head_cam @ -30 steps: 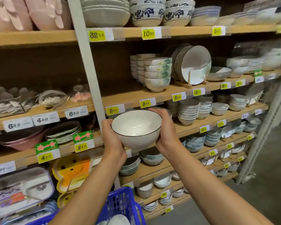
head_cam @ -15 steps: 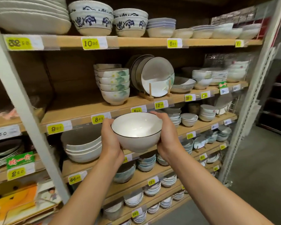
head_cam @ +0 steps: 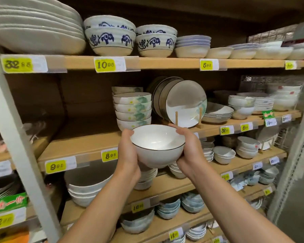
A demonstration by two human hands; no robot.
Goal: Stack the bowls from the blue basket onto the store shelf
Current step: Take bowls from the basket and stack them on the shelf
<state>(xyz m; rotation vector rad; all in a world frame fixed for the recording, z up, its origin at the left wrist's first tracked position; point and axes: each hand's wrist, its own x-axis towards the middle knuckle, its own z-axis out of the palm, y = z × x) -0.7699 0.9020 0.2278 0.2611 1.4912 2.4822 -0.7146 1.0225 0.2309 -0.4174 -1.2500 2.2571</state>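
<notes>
So the white ceramic bowl with a thin dark rim [head_cam: 157,146] is up in the air, dead centre of the view, held upright with its empty inside showing. It's in front of the edge of the light wooden store shelf [head_cam: 81,146] and not resting on anything.

Both hands are on it. The left hand [head_cam: 128,151] cups the bowl's 9 o'clock side with the thumb up by the rim. The right hand [head_cam: 189,149] wraps the 3 o'clock side, fingertips at the rim. So each grip is clamped on the bowl, one on either side, and both bare forearms come up from the bottom of the view.

On the shelf at about 11 o'clock from the bowl there's a stack of white bowls with green leaf print [head_cam: 132,109], with another stack half hidden behind it. At 1 o'clock a row of round dark-rimmed plates stands on edge in a small wooden rack [head_cam: 186,102].

A yellow 8.95 price label [head_cam: 109,156] sits on the shelf lip at 9 o'clock, just beside the left hand. Further left there's a bare stretch of shelf board.

Up at 12 o'clock on the next shelf are big cream bowls with blue swirl painting [head_cam: 111,39]. A white metal upright post [head_cam: 16,128] runs down the far left.
</notes>
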